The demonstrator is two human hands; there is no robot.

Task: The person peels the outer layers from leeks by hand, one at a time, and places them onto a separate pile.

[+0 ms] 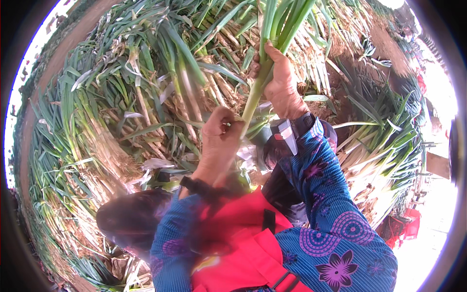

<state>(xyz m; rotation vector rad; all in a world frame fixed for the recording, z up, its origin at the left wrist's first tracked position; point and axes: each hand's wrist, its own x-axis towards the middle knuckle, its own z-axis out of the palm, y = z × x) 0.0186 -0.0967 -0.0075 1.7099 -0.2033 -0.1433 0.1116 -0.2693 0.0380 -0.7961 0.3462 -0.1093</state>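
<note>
A thick green onion [256, 92] slants upward in front of me, its pale stem low and its green leaves spreading toward the top edge. My right hand [282, 80] is wrapped round its upper stem, with the thumb up along the leaf base. Lower down, my left hand [221, 134] is closed beside the stem, its fingers curled and pinched against it. Whether a strip of outer skin lies in that pinch is too small to make out. The onion's root end is hidden behind my left hand and wrist.
Piles of unpeeled green onions [107, 141] with dry roots surround me on the left and ahead. Cleaner, white-stemmed green onions [372, 155] lie in a heap to my right. My dark-clad knee [129, 214] is close below the left pile. A red bag [408, 226] sits at far right.
</note>
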